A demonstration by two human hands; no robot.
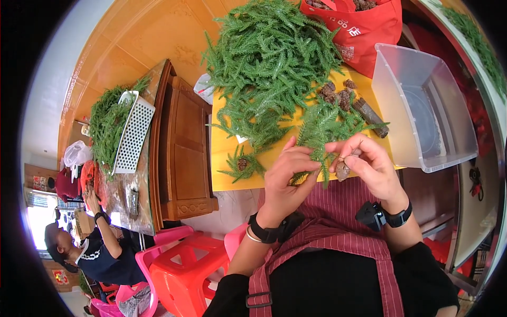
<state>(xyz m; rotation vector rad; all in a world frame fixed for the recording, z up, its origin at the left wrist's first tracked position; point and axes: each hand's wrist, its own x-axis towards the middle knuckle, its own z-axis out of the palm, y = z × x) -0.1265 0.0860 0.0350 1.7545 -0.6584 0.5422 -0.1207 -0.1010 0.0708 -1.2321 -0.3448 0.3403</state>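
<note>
Close to my body, at the front edge of a yellow tabletop [223, 182], my left hand [288, 182] pinches an artificial green pine sprig [318, 138]. My right hand [372, 168] has thumb and fingers closed on a brown pine cone [342, 170], which hangs below the fingertips beside the sprig. A thin strand shows near those fingertips. To the left lies a small sprig with a pine cone [242, 164] at its middle. Beyond my hands rises a big heap of green sprigs [269, 58]. Loose pine cones [344, 98] and a dark brown bundle [371, 117] lie right of it.
A clear plastic bin [449, 158] stands at the right, with a red bag [369, 37] of pine cones behind it. Left are a wooden cabinet [185, 153], a red stool [187, 269], a white basket [138, 132] beside greenery, and another person [108, 259] working.
</note>
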